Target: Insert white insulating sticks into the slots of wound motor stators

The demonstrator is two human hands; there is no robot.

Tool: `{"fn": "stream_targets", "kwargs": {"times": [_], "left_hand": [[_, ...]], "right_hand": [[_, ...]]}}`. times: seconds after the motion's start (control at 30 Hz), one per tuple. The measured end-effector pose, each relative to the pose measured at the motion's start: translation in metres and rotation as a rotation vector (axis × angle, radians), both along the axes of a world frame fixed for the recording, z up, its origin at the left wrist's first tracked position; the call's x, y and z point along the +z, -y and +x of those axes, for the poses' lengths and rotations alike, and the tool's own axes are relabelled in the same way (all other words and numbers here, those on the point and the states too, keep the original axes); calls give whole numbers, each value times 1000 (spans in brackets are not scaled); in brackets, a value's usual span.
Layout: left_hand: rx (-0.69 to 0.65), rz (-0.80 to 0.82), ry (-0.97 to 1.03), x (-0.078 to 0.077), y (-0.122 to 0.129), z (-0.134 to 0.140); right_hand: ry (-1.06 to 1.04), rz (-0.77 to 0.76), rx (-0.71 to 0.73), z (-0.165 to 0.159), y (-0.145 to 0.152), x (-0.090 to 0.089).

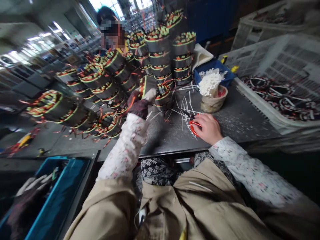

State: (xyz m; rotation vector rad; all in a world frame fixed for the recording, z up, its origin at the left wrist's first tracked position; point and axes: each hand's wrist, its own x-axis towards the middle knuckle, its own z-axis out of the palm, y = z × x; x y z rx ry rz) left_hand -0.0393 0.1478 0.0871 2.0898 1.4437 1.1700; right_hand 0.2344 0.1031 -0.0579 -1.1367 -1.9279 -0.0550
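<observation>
My left hand (140, 105), in a dark glove with pale fingertips, grips a motor stator (147, 84) tilted among the stacks. Its ring is grey, with yellow-green edging and orange-red wires. Another stator (163, 96) stands upright right beside these fingers. On the right, my bare right hand (207, 128) is closed over red-handled scissors (193, 129), which lie low at the table; their dark front end points away to the left. Thin white ties (186, 106) lie scattered around the scissors.
Stacked stators (160, 50) crowd the table's left and back. Beyond the ties stand a round tub (212, 104) with a white bundle and a blue bin (231, 78). A white crate (265, 121) of wound parts is at right, a teal bin (62, 196) lower left. A person (110, 30) is behind the stacks.
</observation>
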Motion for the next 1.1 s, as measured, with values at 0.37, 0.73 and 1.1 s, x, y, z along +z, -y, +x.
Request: {"fn": "stream_targets", "kwargs": {"times": [0.37,0.73,1.1], "left_hand": [[-102,-159,-423,-71,111,-17],[-51,-42,-356,-70,119,8],[321,368,-122,-133,192,7]], "right_hand": [[-217,-10,-241,30,-24,15],[-99,-99,-357,59,-71,50],[-97,-182,112,47,29,37]]}}
